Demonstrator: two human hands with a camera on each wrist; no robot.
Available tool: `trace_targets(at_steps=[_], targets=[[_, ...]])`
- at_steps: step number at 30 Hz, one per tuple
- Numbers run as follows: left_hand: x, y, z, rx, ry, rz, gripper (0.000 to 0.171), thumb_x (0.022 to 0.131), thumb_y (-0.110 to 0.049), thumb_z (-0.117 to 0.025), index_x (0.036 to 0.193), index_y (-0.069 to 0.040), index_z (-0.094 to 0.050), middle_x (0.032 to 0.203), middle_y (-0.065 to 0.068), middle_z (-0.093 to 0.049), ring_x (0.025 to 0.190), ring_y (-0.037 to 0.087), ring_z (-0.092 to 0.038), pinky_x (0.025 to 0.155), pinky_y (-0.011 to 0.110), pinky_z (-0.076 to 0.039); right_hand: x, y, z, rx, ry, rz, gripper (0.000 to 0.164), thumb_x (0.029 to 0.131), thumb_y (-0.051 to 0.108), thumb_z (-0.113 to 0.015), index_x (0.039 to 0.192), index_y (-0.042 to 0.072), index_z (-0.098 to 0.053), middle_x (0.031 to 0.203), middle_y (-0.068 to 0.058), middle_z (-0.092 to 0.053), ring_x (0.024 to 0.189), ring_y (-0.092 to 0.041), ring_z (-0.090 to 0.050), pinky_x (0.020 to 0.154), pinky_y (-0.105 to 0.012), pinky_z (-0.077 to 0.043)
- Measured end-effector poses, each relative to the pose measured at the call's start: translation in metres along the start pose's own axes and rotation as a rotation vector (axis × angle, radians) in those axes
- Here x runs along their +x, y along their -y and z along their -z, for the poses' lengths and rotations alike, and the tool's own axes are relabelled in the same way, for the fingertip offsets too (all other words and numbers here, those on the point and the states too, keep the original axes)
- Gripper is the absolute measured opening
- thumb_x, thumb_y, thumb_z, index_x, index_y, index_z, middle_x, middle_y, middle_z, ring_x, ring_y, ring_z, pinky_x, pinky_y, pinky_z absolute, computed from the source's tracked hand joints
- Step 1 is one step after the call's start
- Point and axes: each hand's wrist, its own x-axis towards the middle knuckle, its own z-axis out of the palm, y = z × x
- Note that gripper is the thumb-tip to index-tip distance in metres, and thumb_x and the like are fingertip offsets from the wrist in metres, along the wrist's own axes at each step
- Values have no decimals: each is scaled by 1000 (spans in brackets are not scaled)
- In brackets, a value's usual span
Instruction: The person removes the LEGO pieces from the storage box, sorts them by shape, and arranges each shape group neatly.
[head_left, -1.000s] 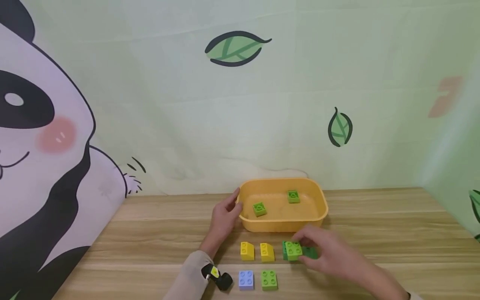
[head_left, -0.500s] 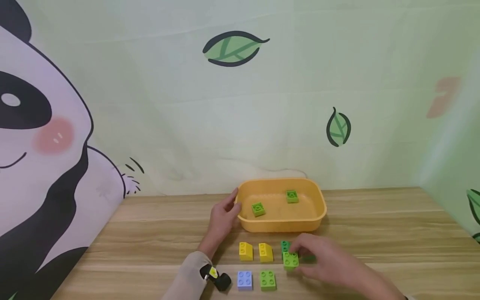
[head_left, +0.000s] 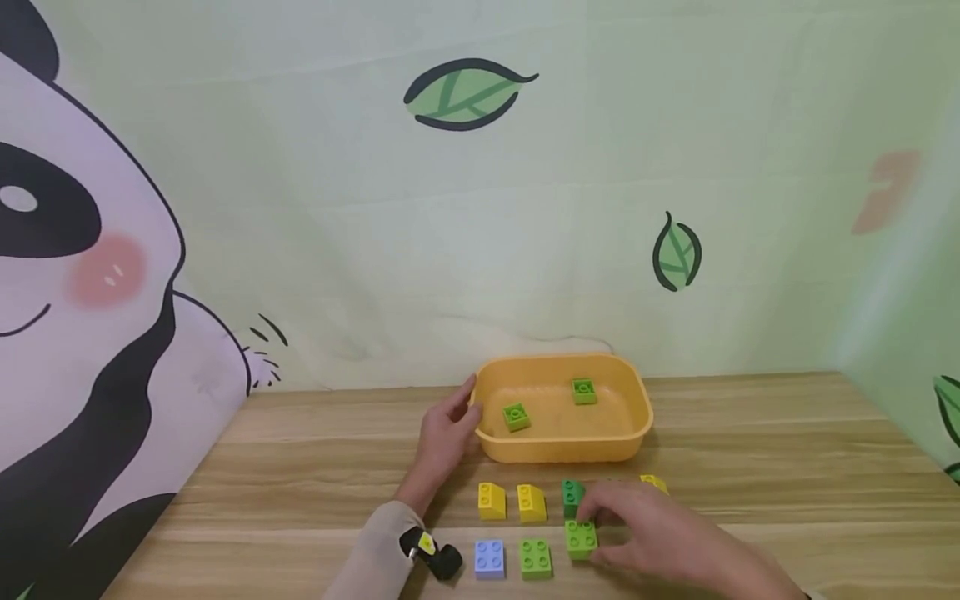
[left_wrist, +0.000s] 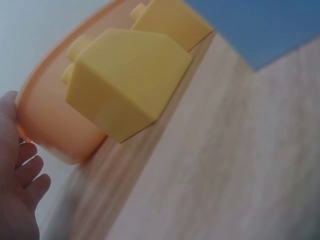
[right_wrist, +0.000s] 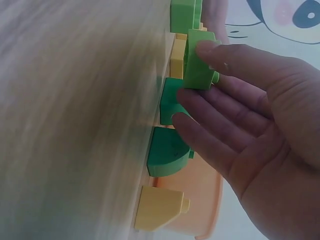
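My right hand [head_left: 645,529] pinches a light green four-stud toy brick [head_left: 581,540] between thumb and fingers, studs upward; whether it touches the table is unclear. Left of it sit another light green brick [head_left: 536,559] and a blue brick [head_left: 490,559]. Behind these stand two yellow sloped bricks, one near the left hand [head_left: 492,501], and a dark green brick [head_left: 572,497]. A second dark green, curved brick [right_wrist: 169,151] shows in the right wrist view, mostly hidden from the head. My left hand [head_left: 444,437] holds the left end of a yellow-orange bin [head_left: 562,451], thumb at its rim.
Inside the bin lie two light green bricks, one at the left [head_left: 516,417] and one at the back [head_left: 584,391], undersides up. Another yellow sloped brick [head_left: 654,482] peeks out behind the right hand. A printed cloth wall [head_left: 360,250] rises behind the wooden table [head_left: 315,467].
The right hand has brought the light green brick from over the dark green one toward the front row. The far-right yellow brick has come into sight. My left hand stays put.
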Motion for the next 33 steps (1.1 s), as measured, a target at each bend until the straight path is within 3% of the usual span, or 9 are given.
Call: trace_targets(at_steps=[11,26,33], targets=[[0,1,-1,6,-1,9,49,105,-11,-63,154,-7,-55,156,7,-54,142,28,-53,115,46,-46,0,-5,-4,0,36,-24,31,86,21,-89,111,25,-72,107,18,-66,95,-7,-58,88,-31,-58],[0,-1,0,-47,4,-17,49,106,-11,-63,153,-4,-55,157,11,-52,144,31,-50,117,50,-42,0,-8,-5,2,47,-14,34,85,18,-91,111,22,-71,107,17,-66,93,-6,-59,85,-30,-59],[1,0,0,-26,5,-12,49,105,-9,-63,153,-4,-55,157,10,-53,144,30,-51,117,47,-43,-1,-9,-3,28,56,-12,32,86,20,-91,111,23,-71,107,18,-67,95,-5,-61,86,-30,-59]])
